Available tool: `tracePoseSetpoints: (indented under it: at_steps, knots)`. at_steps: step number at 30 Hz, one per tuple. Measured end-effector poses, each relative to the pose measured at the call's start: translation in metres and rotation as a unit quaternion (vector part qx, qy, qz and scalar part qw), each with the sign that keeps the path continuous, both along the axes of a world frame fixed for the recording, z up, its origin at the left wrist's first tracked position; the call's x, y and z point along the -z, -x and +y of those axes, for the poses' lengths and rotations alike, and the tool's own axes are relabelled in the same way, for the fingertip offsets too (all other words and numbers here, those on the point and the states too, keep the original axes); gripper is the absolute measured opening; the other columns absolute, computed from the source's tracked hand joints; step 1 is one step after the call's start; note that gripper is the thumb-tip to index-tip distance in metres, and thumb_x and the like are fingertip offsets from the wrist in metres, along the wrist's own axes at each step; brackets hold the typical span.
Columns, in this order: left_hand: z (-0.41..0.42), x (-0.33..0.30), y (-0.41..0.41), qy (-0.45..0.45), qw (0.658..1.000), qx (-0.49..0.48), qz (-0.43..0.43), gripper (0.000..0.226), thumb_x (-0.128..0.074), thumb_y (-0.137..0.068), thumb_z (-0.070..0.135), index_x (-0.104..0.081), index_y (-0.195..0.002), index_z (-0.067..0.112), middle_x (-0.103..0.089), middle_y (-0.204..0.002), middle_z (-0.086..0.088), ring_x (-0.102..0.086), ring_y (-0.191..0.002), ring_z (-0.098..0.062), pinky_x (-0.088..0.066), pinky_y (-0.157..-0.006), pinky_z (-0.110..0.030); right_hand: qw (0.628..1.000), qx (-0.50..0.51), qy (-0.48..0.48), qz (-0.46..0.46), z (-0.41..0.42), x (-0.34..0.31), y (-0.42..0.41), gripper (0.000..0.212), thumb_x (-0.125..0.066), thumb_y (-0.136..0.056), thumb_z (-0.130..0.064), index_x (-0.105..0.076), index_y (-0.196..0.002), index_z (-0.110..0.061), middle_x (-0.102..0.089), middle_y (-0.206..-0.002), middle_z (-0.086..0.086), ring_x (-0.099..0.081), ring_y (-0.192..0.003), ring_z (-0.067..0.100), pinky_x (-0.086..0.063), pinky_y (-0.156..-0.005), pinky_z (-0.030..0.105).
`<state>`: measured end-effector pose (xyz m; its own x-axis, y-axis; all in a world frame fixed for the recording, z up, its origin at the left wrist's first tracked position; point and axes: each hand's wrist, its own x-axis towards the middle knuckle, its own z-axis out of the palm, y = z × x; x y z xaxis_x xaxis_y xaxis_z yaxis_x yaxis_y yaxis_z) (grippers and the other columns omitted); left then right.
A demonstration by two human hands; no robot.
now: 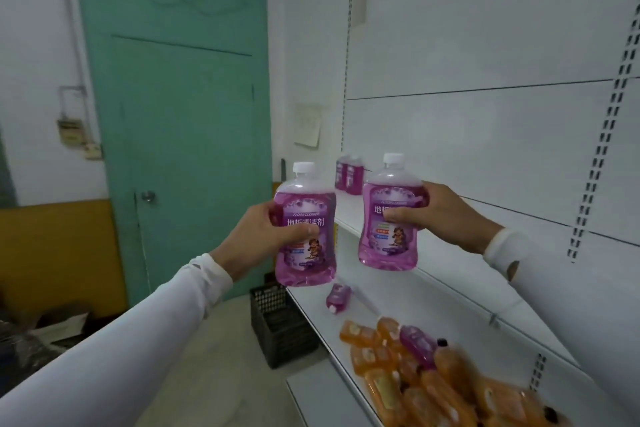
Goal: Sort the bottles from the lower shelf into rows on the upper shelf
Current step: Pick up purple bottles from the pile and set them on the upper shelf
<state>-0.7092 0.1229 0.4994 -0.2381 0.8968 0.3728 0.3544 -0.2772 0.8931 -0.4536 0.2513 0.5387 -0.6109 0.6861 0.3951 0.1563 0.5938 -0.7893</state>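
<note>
- The left hand (258, 236) was clamped round a purple bottle (304, 239) with a white cap, held upright in the air off the front edge of the shelves; the right hand (433, 210) gripped a second purple bottle (389, 218), also upright, its base just above the upper shelf (349, 215)
- Two more purple bottles (349, 175) stood side by side at the far end of the upper shelf, against the back panel
- On the lower shelf (311, 302) one small purple bottle (337, 298) lay on its side, apart from the rest; nearer the camera lay a heap of orange bottles (433, 388), with another purple bottle (417, 343) on top of it
- A black plastic crate (277, 326) stood on the floor just beside the end of the shelves
- Behind was a green door (180, 135) in a white wall with a yellow lower band (55, 253); a pale paper note (307, 125) hung beside the shelving; both sleeves were white
</note>
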Motion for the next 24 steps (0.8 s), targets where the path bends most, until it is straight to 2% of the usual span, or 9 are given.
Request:
tracePoseSetpoints:
  at_steps: [5, 10, 15, 21, 24]
  knots:
    - [0.094, 0.013, 0.074, 0.005, 0.999, -0.028, 0.017, 0.036, -0.082, -0.07, 0.019, -0.067, -0.103, 0.009, -0.076, -0.094, -0.005, -0.074, -0.086, -0.021, -0.059, -0.075, -0.031, 0.999, -0.041, -0.012, 0.005, 0.104, 0.014, 0.086, 0.038, -0.08, -0.079, -0.019, -0.066, -0.115, -0.022, -0.076, -0.102, -0.003, -0.073, -0.091, 0.012, -0.058, -0.071, 0.023]
    - [0.208, 0.006, 0.149, 0.015, 0.998, -0.049, 0.035, 0.035, -0.081, -0.072, 0.015, -0.067, -0.103, 0.007, -0.076, -0.093, -0.006, -0.074, -0.085, -0.022, -0.059, -0.077, -0.034, 0.998, -0.065, -0.014, 0.01, 0.225, 0.011, 0.168, 0.041, -0.08, -0.079, -0.02, -0.064, -0.117, -0.021, -0.076, -0.101, -0.005, -0.073, -0.092, 0.01, -0.058, -0.073, 0.022]
    - [0.305, -0.005, 0.22, 0.022, 0.998, -0.045, 0.025, 0.034, -0.081, -0.071, 0.015, -0.067, -0.101, 0.01, -0.076, -0.093, -0.005, -0.074, -0.086, -0.023, -0.059, -0.078, -0.035, 0.998, -0.065, -0.002, 0.014, 0.326, 0.001, 0.243, 0.043, -0.081, -0.079, -0.019, -0.064, -0.118, -0.018, -0.075, -0.103, -0.001, -0.073, -0.094, 0.015, -0.06, -0.078, 0.029]
    - [0.422, 0.003, 0.295, 0.013, 1.0, 0.014, 0.011, 0.039, -0.081, -0.069, 0.019, -0.066, -0.105, 0.012, -0.076, -0.096, -0.004, -0.073, -0.088, -0.022, -0.059, -0.076, -0.034, 1.0, -0.017, 0.005, 0.008, 0.417, 0.014, 0.3, 0.039, -0.08, -0.079, -0.014, -0.066, -0.115, -0.019, -0.077, -0.1, -0.002, -0.073, -0.091, 0.013, -0.058, -0.072, 0.022]
    - [0.485, 0.013, 0.33, 0.022, 0.998, 0.06, 0.018, 0.048, -0.082, -0.066, 0.025, -0.065, -0.109, 0.013, -0.075, -0.099, -0.005, -0.073, -0.09, -0.022, -0.059, -0.079, -0.039, 0.999, 0.047, 0.012, 0.012, 0.456, 0.028, 0.316, 0.041, -0.082, -0.077, -0.018, -0.067, -0.115, -0.022, -0.076, -0.102, -0.004, -0.073, -0.093, 0.014, -0.059, -0.079, 0.028]
